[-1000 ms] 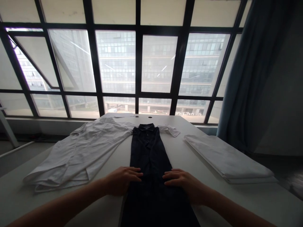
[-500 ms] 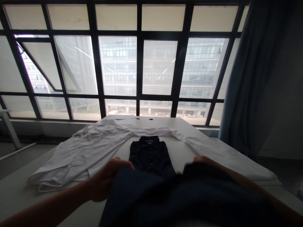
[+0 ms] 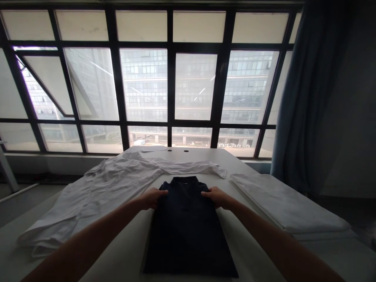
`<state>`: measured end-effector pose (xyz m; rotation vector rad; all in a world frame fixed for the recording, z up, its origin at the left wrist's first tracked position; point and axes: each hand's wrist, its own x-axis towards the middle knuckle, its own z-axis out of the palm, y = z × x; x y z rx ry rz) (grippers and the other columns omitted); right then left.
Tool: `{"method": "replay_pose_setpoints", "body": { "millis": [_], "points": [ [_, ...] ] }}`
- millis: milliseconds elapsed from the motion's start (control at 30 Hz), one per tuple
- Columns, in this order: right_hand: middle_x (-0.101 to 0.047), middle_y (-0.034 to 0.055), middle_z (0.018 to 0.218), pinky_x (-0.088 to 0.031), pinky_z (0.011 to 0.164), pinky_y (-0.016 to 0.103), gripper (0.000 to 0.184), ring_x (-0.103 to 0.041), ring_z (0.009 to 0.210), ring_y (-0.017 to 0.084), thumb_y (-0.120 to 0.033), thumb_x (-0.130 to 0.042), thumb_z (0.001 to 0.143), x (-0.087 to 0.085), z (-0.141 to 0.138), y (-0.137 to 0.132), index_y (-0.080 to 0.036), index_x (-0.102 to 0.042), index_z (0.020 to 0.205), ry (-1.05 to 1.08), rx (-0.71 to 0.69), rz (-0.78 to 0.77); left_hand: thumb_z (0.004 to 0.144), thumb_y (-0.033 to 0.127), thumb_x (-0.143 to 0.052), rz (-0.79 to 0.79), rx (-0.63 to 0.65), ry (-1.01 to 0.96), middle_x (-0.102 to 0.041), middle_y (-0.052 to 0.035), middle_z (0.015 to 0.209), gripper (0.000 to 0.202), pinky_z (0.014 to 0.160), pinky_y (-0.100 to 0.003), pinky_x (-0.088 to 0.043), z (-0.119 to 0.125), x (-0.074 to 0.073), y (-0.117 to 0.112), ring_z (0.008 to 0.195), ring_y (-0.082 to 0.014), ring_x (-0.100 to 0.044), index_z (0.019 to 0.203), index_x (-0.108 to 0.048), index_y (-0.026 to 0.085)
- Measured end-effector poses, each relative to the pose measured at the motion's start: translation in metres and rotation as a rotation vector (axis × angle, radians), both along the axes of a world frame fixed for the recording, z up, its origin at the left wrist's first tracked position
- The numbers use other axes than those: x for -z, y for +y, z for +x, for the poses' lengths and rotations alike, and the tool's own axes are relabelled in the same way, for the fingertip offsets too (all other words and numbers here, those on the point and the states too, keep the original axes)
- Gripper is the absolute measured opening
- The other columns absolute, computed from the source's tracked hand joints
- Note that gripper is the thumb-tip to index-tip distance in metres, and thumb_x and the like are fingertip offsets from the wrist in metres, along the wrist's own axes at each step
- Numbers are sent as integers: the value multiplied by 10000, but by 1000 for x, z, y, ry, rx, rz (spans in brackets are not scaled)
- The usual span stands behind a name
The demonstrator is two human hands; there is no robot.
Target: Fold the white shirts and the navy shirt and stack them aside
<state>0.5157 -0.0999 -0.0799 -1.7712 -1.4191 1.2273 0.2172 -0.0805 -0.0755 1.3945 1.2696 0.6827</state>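
A dark navy shirt (image 3: 188,235) stretches in front of me as a smooth rectangle, its collar (image 3: 184,180) at the far end. My left hand (image 3: 151,197) grips its left edge near the collar, thumb on top. On the opposite edge my right hand (image 3: 219,197) pinches the cloth in the same way. The fingers under the fabric are hidden. The folded dark shirt seen before is mostly covered, and I cannot tell whether the held cloth is part of it. A white shirt (image 3: 96,192) lies spread to the left, with one sleeve reaching across behind the collar.
Folded white cloth (image 3: 290,203) lies along the right side of the white table (image 3: 252,250). Two dark round holes sit near the table's far edge. Beyond are large windows (image 3: 143,86), one tilted open at left, and a blue curtain (image 3: 293,117) on the right.
Both hands have moved forward, the right one also to the left. The dark cloth that was raised close to me now lies stretched out, covering the buttoned front below the collar.
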Motion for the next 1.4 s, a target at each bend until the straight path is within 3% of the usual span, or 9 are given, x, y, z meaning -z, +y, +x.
{"method": "replay_pose_setpoints", "body": {
  "millis": [267, 367, 467, 533, 633, 700, 833, 1067, 1400],
  "points": [
    [-706, 68, 844, -516, 592, 257, 271, -658, 707, 181, -312, -539, 881, -11, -2, 7, -129, -637, 1055, -144, -39, 334, 785, 421, -657, 144, -135, -119, -525, 38, 565, 294, 474, -208, -433, 6, -14, 10, 469, -91, -493, 787, -578, 137],
    [-647, 181, 1186, -494, 863, 338, 455, -635, 1026, 273, -276, -569, 858, -13, -5, -9, -88, -555, 1272, -530, 12, 459, 807, 402, -635, 194, -126, 201, -581, -10, 565, 284, 542, -273, -492, -3, -14, 1, 529, -170, -596, 815, -615, 119],
    [-513, 198, 1382, -401, 1014, 404, 612, -514, 1225, 327, -308, -571, 857, -12, -20, -45, -115, -435, 1421, -787, -76, 595, 843, 387, -603, 540, -85, 603, -686, -98, 735, 307, 696, -341, -517, -2, -18, -28, 749, -270, -682, 975, -662, 116],
    [-513, 152, 1398, -364, 1051, 421, 569, -475, 1267, 315, -362, -518, 891, -9, -37, -74, -170, -455, 1423, -802, -223, 678, 896, 375, -538, 816, 23, 728, -708, -138, 987, 321, 856, -371, -488, 9, -18, -56, 960, -287, -662, 1082, -660, 144],
    [-451, 130, 1470, -273, 1126, 421, 552, -384, 1359, 279, -378, -409, 939, 2, -65, -110, -160, -436, 1446, -758, -387, 712, 970, 373, -414, 993, 385, 688, -621, -123, 1277, 385, 1050, -385, -382, 33, -4, -97, 1201, -258, -554, 1237, -606, 174],
    [-361, 141, 1527, -184, 1168, 435, 574, -289, 1421, 268, -357, -358, 955, 13, -75, -125, -111, -386, 1473, -753, -452, 657, 994, 409, -356, 980, 519, 672, -485, -112, 1444, 469, 1138, -409, -276, 40, 12, -113, 1348, -245, -419, 1381, -489, 180],
    [-287, 136, 1556, -110, 1184, 459, 653, -218, 1453, 263, -501, -311, 970, 33, -66, -137, -115, -339, 1496, -748, -470, 566, 974, 583, -294, 840, 544, 767, -252, -134, 1565, 694, 1182, -431, -166, 27, 40, -122, 1459, -253, -194, 1501, -305, 132],
    [-213, 136, 1580, -71, 1186, 464, 798, -146, 1472, 262, -649, -238, 937, 29, -46, -120, -98, -288, 1513, -753, -471, 461, 948, 642, -267, 762, 465, 885, -193, -147, 1573, 774, 1184, -419, -121, 5, 39, -91, 1469, -254, -139, 1496, -315, 97],
    [-165, 99, 1599, -18, 1185, 416, 784, -93, 1482, 224, -616, -187, 943, 25, -32, -16, -92, -253, 1522, -839, -414, 390, 945, 607, -239, 517, 230, 965, -69, -119, 1596, 772, 1181, -430, -74, 5, 44, 7, 1479, -245, -53, 1527, -218, 101]
  ]
}}
